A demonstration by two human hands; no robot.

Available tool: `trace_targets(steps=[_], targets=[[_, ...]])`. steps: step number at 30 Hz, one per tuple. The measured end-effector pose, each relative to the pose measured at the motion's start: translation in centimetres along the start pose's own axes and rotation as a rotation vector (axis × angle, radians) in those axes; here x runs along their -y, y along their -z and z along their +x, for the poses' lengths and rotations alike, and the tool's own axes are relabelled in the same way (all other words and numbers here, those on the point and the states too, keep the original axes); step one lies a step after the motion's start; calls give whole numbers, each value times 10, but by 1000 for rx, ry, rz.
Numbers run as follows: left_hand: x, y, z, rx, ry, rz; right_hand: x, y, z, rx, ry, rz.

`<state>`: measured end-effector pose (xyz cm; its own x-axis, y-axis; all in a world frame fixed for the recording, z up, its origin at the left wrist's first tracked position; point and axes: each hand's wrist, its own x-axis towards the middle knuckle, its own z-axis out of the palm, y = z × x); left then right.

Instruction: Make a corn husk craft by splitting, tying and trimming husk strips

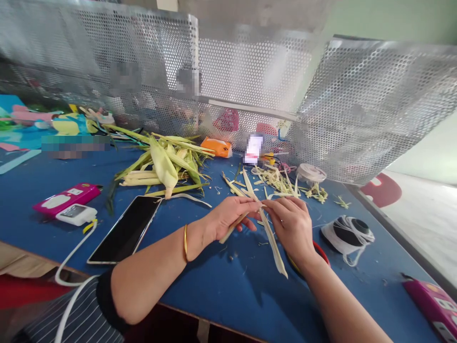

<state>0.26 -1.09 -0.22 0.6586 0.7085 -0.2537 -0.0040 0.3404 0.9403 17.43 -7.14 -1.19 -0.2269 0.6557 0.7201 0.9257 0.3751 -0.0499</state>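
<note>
My left hand (237,214) and my right hand (291,224) meet above the blue table, fingertips pinched close together. Between them are pale corn husk strips (273,243), one long strip slanting down toward me and others crossing it. A shorter strip sticks out below my left palm. Both hands are closed on the strips where they cross; the exact hold is partly hidden by the fingers. Under my right wrist a round object with a red rim (321,253) is mostly covered. Beyond my hands lie small husk scraps (278,181).
A heap of corn husks (164,164) and a black-screened tablet (128,228) lie left on the blue table (200,290). A magenta box (67,197) and white device (76,213) are farther left. Wound white thread (348,233) sits right. Perforated metal panels (250,66) stand behind.
</note>
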Motion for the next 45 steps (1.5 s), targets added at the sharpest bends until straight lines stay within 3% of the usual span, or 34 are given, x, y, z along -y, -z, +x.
trace_targets(steps=[4,9,12,15,17,20,22,26,27,29,32,34,36,39,41,45], targets=[[-1,1,0,14,31,-102,0,1,2,21,52,-3],[0,3,1,1,74,-231,-4,-1,0,-66,-52,52],[0,2,2,68,124,-242,-6,-1,-1,-50,-41,94],[2,2,3,37,112,-213,-7,4,2,-9,-48,227],[3,1,2,-17,77,-160,-7,8,5,56,-137,390],[4,-3,-1,-11,16,8,-7,14,9,152,-421,627],[6,-7,-4,68,5,135,-5,15,11,232,-592,745],[12,-15,-10,241,87,273,1,9,9,486,-740,1042],[14,-16,-11,263,116,292,2,8,8,475,-768,1089],[15,-18,-10,269,172,313,4,7,6,320,-801,1080],[13,-18,-7,139,203,242,10,12,3,49,-689,809],[9,-17,-4,-4,189,112,17,16,0,-18,-501,562],[6,-16,-1,-120,166,-40,24,17,-2,-12,-245,365],[2,-15,0,-202,125,-204,32,13,-4,23,76,130],[2,-14,0,-224,108,-256,35,10,-4,33,153,30],[3,-13,1,-223,126,-328,36,8,-4,35,171,-46]])
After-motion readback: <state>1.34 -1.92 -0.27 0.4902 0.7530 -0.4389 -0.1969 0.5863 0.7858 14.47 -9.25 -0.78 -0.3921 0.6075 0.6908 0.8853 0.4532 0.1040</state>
